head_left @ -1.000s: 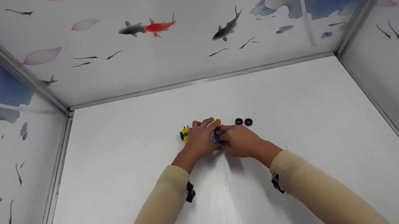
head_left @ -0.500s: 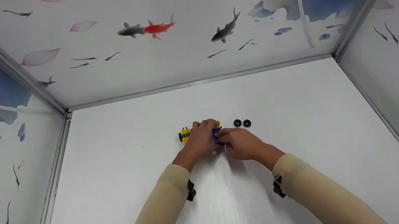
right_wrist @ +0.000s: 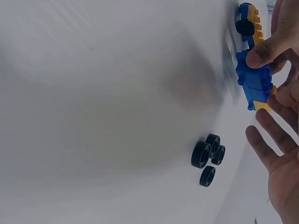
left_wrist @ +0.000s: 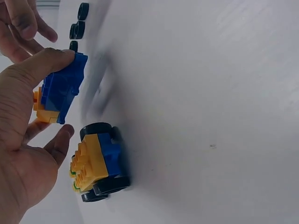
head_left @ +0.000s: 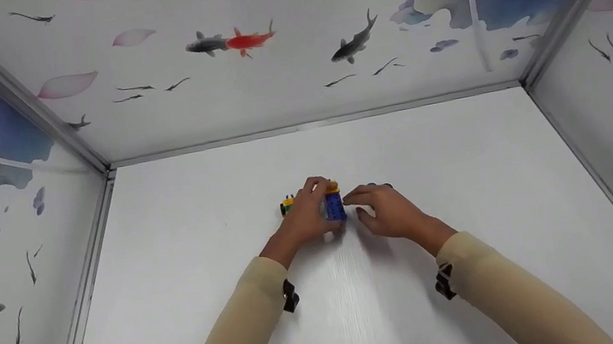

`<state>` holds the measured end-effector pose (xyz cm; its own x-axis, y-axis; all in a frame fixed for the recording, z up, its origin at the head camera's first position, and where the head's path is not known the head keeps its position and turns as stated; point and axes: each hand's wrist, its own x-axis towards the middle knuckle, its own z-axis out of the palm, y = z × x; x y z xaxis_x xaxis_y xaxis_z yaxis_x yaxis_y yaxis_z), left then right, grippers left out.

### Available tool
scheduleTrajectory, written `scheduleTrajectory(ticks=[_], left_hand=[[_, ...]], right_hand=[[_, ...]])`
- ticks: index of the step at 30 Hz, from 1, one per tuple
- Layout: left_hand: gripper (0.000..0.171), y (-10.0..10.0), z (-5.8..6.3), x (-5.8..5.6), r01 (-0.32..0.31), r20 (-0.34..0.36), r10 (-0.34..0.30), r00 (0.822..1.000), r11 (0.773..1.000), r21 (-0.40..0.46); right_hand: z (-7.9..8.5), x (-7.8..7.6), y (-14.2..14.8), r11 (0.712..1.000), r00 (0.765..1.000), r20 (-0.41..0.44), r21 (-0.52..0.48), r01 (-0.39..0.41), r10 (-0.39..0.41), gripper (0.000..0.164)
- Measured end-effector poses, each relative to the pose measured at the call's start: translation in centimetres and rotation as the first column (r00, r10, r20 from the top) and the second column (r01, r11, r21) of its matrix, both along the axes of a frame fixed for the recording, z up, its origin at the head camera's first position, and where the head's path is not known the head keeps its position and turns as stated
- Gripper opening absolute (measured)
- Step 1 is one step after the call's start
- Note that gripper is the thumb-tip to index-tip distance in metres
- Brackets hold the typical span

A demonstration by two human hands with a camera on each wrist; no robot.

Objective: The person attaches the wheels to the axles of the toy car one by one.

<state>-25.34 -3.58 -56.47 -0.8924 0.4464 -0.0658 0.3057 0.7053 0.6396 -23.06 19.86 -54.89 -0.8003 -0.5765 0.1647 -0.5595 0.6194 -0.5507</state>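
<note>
pale, patterned walls (head_left: pixel 294 94) rose behind and on both sides of a white surface (head_left: pixel 453 167). two beige sleeves (head_left: pixel 234 337) reached in over it. the left hand (head_left: pixel 305 212) was bent into a grip; the right hand (head_left: pixel 393 212) lay just to its right, fingers loosely extended and thumb parted from them, and whether its fingertips touched anything could not be told. a yellow, blue and green toy car (left_wrist: pixel 96 161) stood on the surface beside the left hand. a blue-and-yellow block piece (right_wrist: pixel 254 84) was held between the left hand's thumb and fingers, between the car and the right hand. four loose black wheels (right_wrist: pixel 201 155) sat close together on the surface near the right hand, mostly hidden by it in the head view.
</note>
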Motion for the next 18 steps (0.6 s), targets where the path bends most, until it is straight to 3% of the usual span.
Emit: scheduleTrajectory(ticks=[7, 11, 18], left_hand=[[0.079, -0.6, 0.1, 0.1, -0.077, 0.092, 0.064, 0.994, 0.986, 0.146], [0.082, -0.8, 0.1, 0.3, -0.121, 0.171, 0.081, 0.982, 0.964, 0.239], [0.083, -1.1, 0.3, 1.2, -0.187, 0.241, 0.104, 0.965, 0.916, 0.354]], right_hand=[[0.1, -0.6, 1.6, 0.993, 0.995, 0.008, 0.053, 0.102, -0.103, 0.035], [-0.3, -0.8, 2.5, 0.979, 0.984, 0.024, 0.107, 0.173, -0.177, 0.037], [-1.3, -0.9, 3.7, 0.959, 0.969, 0.029, 0.150, 0.240, -0.247, 0.041]])
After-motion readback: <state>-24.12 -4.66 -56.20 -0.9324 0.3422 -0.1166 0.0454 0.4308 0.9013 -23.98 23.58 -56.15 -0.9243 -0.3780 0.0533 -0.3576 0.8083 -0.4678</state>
